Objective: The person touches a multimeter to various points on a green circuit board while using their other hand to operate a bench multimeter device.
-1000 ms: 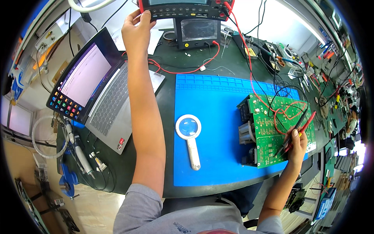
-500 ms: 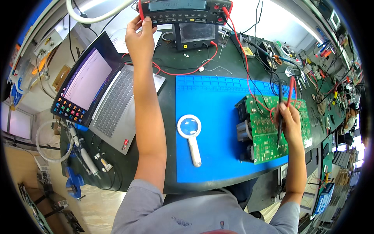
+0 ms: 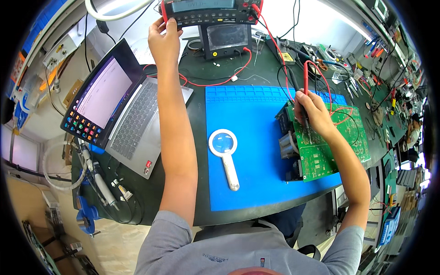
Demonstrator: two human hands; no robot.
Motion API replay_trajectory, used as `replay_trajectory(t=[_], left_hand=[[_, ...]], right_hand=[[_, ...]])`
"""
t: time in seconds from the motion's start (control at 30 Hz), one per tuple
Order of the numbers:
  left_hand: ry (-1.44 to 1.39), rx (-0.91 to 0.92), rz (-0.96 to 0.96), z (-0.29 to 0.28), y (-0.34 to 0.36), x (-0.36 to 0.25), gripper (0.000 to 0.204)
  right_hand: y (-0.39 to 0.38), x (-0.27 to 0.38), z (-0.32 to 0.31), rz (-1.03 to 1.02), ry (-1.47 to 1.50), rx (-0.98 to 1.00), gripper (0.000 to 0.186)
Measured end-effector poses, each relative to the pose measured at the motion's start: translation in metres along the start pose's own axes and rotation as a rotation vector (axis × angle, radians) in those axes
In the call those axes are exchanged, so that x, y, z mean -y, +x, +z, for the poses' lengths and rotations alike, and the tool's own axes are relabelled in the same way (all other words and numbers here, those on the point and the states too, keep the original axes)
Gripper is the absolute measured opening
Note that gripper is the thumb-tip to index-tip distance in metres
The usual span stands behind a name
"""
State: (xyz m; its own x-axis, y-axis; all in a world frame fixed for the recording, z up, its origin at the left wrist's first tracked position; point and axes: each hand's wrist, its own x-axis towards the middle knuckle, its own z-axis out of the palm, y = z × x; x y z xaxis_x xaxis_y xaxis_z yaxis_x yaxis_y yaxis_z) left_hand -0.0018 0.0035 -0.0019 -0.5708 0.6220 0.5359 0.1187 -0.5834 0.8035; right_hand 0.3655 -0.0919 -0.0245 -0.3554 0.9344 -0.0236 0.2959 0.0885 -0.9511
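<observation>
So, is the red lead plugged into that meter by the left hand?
Plugged in: its red plug sits in the front of the meter, near the right end.

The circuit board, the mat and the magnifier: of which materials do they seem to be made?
Circuit board: probably fibreglass laminate, green-coated, slightly shiny; pale solder-like spots dot it.
Blue mat: likely silicone or rubber, mostly matte; moulded compartments line its far edge.
Magnifier: frame and handle look like smooth white plastic; the see-through lens, showing blue beneath, could be glass or plastic.
</observation>
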Motion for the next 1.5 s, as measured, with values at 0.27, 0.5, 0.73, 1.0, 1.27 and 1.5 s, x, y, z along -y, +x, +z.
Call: replay_trajectory(t=[0.27, 0.5, 0.73, 1.0, 1.27, 1.5], left_hand=[[0.271, -0.003, 0.096, 0.004, -0.002, 0.008, 0.077], [0.526, -0.003, 0.259, 0.03, -0.017, 0.012, 0.105], [0.559, 0.026, 0.261, 0.024, -0.016, 0.014, 0.104], [0.552, 0.001, 0.277, 0.027, -0.016, 0.015, 0.102], [0.573, 0.002, 0.252, 0.026, -0.017, 0.013, 0.104], [0.584, -0.028, 0.251, 0.028, -0.021, 0.007, 0.101]], right_hand=[[0.022, 0.003, 0.013, -0.018, -0.147, 0.095, 0.034], [0.036, -0.011, 0.019, -0.135, -0.239, 0.066, 0.033], [0.029, -0.008, 0.02, -0.097, -0.167, 0.094, 0.032], [0.031, -0.01, 0.019, -0.099, -0.195, 0.081, 0.033], [0.031, -0.011, 0.02, -0.091, -0.142, 0.059, 0.033], [0.032, -0.015, 0.019, -0.092, -0.144, 0.052, 0.032]])
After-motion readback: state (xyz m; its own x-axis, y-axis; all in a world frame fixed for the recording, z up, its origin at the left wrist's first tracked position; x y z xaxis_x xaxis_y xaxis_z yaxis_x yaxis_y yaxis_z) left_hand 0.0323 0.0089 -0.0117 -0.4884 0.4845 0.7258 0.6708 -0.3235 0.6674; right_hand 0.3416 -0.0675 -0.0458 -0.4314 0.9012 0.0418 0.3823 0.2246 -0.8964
